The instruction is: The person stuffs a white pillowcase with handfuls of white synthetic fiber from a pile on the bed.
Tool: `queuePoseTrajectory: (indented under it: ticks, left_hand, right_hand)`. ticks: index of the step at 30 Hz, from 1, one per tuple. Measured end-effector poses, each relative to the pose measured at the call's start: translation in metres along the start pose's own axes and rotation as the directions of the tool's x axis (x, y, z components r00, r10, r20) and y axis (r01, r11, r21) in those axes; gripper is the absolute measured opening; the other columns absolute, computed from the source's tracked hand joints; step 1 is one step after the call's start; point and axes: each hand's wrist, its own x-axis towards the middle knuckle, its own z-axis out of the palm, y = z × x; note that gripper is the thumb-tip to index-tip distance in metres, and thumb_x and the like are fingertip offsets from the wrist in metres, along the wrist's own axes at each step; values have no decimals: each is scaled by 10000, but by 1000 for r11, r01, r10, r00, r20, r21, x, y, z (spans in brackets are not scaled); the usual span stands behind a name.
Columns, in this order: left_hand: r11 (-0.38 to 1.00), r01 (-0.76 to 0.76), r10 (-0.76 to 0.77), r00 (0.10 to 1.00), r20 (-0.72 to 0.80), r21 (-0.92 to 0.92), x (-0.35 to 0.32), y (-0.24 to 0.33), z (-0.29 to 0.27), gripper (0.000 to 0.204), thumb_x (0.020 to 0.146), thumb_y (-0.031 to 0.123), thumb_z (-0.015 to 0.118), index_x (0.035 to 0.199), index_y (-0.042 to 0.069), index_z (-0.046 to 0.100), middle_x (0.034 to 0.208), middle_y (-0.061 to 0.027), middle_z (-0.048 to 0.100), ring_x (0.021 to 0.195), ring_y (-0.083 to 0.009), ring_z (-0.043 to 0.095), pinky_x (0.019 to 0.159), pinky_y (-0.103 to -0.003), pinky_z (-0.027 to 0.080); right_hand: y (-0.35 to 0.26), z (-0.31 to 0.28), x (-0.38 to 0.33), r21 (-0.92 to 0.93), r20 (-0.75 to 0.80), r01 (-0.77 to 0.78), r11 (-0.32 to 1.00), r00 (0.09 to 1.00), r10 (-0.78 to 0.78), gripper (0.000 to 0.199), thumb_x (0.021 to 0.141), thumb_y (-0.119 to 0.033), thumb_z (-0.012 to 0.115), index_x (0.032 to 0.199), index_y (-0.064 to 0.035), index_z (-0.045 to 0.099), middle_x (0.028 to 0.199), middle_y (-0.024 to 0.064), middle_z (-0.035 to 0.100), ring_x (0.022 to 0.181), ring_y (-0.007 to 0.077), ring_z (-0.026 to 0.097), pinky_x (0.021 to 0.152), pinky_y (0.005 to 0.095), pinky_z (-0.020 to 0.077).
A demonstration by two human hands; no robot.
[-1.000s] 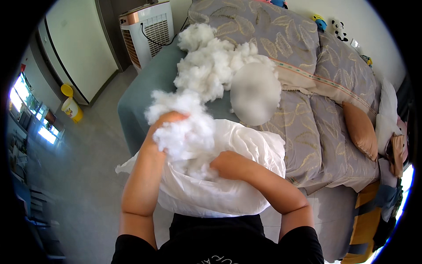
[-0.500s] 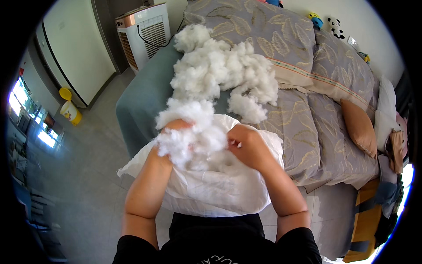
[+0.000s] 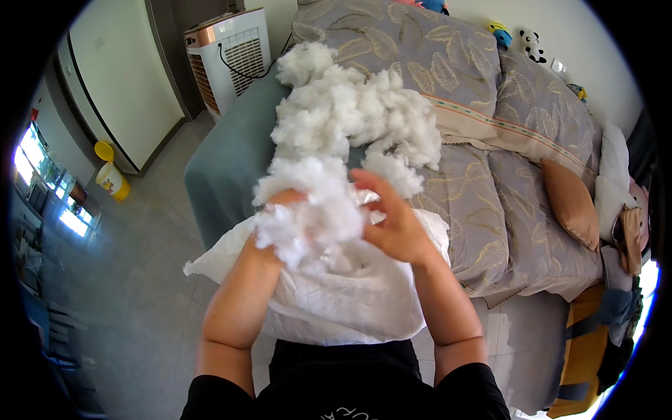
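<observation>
A white fluffy clump of fibre stuffing (image 3: 315,213) is held by my left hand (image 3: 285,197), whose fingers are mostly buried in it. To the clump's right, my right hand (image 3: 395,224) has its fingers spread and curved, the fingertips at the fluff's edge. Beneath both hands lies a white fabric cover (image 3: 343,301), spread over my lap, with more stuffing showing at its upper part. Beyond it a large heap of stuffing (image 3: 357,112) rests on the teal-and-grey sofa.
The sofa (image 3: 462,203) has a grey leaf-patterned cover, and a brown cushion (image 3: 570,203) lies at its right. An air cooler (image 3: 227,59) stands at the back left. On the floor at left is a yellow-and-white bin (image 3: 112,180). Small toys (image 3: 532,47) sit along the sofa's back.
My right hand has opened, its fingers spreading up and outward from a closed curl. The clump in my left hand has shifted slightly right.
</observation>
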Motion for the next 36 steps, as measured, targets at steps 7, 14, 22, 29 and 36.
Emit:
queuePoseTrajectory:
  ticks: [7,14,22,29,36]
  left_hand:
    - [994,57,-53,997,-49,93,-3,-9,-23,462,764,129,636,1199,31,514,1111,-92,582,963,-201,572,771,-318,488]
    - [972,-153,152,988,21,176,-20,22,75,470,705,19,689,1147,43,532,1056,-71,593,978,-171,574,778,-292,496]
    - [997,-40,59,931,-360,61,-22,56,75,443,747,114,687,1146,17,522,1053,-105,576,936,-180,563,771,-322,479]
    - [982,120,-154,958,-244,-148,-13,30,88,333,879,128,519,1206,74,485,1096,-65,562,994,-169,554,770,-309,459]
    - [794,-85,221,963,-155,602,-18,31,74,503,761,-34,589,1219,96,427,1118,-59,550,1020,-200,546,826,-307,447]
  right_hand:
    - [13,-19,5,311,-329,-68,948,928,175,395,773,53,531,1160,-26,556,1015,84,580,877,130,559,647,240,488]
    - [18,33,4,-159,-117,246,956,957,-265,288,722,-3,621,1004,-60,637,1014,103,580,1000,213,516,808,275,425]
    - [19,-9,19,35,-355,67,997,933,-51,290,700,60,573,968,-41,616,996,51,589,909,174,537,801,286,422]
    - [7,29,21,-491,-34,213,845,964,-263,418,641,86,606,1027,-75,590,1049,93,573,1005,288,532,891,339,421]
    - [29,-10,33,142,-419,-108,984,894,159,344,662,96,592,979,-37,588,966,31,589,884,160,546,760,273,442]
